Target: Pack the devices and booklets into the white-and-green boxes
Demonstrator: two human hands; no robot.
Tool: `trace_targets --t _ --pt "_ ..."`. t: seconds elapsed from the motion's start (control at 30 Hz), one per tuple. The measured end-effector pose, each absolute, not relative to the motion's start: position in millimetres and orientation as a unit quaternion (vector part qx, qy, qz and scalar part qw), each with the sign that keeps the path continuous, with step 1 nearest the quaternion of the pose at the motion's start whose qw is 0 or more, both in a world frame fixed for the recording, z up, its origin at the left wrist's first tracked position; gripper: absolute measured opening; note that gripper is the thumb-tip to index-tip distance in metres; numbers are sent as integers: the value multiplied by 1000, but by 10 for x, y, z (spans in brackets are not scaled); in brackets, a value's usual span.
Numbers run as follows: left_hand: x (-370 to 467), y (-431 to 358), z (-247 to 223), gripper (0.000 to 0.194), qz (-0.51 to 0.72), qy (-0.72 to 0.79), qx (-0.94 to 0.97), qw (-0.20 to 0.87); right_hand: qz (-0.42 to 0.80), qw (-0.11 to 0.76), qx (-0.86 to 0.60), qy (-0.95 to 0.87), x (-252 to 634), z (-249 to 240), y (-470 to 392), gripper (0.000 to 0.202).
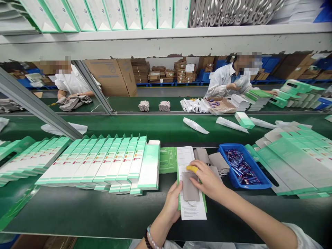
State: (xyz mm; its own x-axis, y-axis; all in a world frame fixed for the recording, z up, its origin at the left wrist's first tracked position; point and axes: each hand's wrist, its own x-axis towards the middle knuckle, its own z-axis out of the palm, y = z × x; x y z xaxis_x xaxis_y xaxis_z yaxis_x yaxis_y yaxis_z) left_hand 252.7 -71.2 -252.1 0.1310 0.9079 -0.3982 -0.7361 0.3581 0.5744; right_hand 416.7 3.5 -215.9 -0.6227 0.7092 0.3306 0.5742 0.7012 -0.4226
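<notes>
My left hand (173, 200) grips the left edge of a white printed sheet (193, 211) and a green booklet (204, 202) beneath it. A flat grey cloth pouch (191, 190) lies on top of the sheet. Over the pouch's upper part is my right hand (207, 176), its fingers spread and touching the cloth, with a yellow cover on one finger. Just behind are more green booklets (167, 159), another white sheet (184, 154) and folded grey pouches (219, 163).
White-green boxes (103, 160) stand in a row at left. A blue tray (259, 169) of small wrapped items and flattened cartons (293, 162) are at right. White pouches (195, 125) lie on the green belt. Two people work across it. A shelf (145, 45) crosses above.
</notes>
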Motion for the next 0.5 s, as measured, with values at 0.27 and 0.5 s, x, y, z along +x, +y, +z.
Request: trace_targets --t 0.27,0.5 --pt "2511 -459 -2436 58 535 369 210 730 63 209 -420 -881 4014 -2220 127 31" --pt "2413 -306 -2515 66 515 392 169 744 68 153 -530 -831 4160 -1855 1509 34"
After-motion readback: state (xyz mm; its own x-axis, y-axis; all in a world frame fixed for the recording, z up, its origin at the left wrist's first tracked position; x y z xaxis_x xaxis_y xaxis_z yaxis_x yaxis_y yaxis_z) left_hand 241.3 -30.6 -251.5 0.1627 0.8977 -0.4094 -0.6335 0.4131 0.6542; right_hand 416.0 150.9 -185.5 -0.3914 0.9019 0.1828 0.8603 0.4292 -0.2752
